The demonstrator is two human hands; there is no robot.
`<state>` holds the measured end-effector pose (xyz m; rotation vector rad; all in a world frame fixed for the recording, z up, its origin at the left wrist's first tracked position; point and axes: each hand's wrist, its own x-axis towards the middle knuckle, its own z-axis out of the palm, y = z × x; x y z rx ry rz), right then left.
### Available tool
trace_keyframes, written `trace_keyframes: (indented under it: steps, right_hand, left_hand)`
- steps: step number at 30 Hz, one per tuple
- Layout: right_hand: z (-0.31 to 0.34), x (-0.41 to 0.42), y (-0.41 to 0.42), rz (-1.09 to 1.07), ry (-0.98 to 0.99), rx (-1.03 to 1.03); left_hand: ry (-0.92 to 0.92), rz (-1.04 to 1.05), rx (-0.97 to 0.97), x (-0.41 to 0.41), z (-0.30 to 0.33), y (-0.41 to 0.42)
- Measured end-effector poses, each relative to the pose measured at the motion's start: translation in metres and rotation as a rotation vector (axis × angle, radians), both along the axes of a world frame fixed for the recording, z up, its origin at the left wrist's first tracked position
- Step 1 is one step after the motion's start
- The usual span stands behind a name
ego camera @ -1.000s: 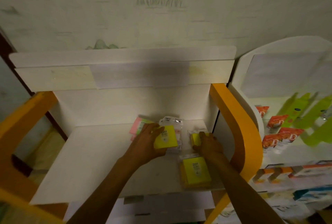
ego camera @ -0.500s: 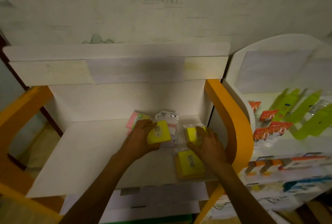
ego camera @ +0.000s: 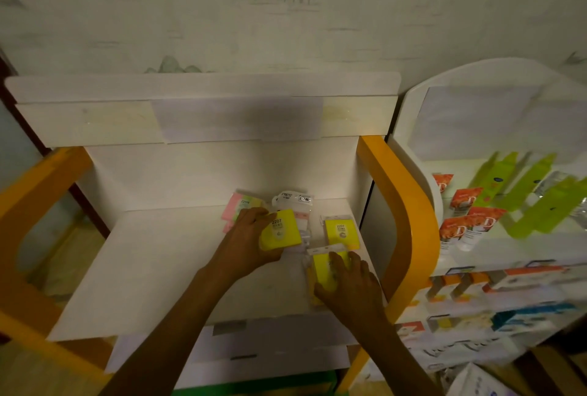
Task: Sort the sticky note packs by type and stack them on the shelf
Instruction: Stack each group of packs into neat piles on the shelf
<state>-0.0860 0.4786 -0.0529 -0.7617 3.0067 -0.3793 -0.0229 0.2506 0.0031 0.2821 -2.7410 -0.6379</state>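
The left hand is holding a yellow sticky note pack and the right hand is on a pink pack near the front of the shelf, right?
Not quite. In the head view the left hand does hold a yellow sticky note pack, but the pack under the right hand is yellow too, not pink. The pink pack lies further back on the shelf, behind the left hand.
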Motion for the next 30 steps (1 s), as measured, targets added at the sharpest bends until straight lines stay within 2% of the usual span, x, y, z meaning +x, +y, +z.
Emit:
trace_keyframes:
  steps: [7, 16, 25, 30]
  right_hand:
    - [-0.005, -0.001, 0.003, -0.005, 0.0, -0.015]
    - [0.028, -0.033, 0.013, -0.009, 0.012, -0.282]
    - [0.049, -0.075, 0.008, 0.151, 0.018, -0.2]
    - [0.045, -0.084, 0.009, 0.139, -0.01, -0.14]
  left_hand:
    - [0.022, -0.037, -0.02, -0.001, 0.002, 0.008]
    - [0.0, -0.08, -0.013, -0.007, -0.001, 0.025]
    - [-0.03, -0.19, -0.052, -0.015, -0.019, 0.063]
    - [-0.053, -0.27, -0.075, -0.022, -0.036, 0.086]
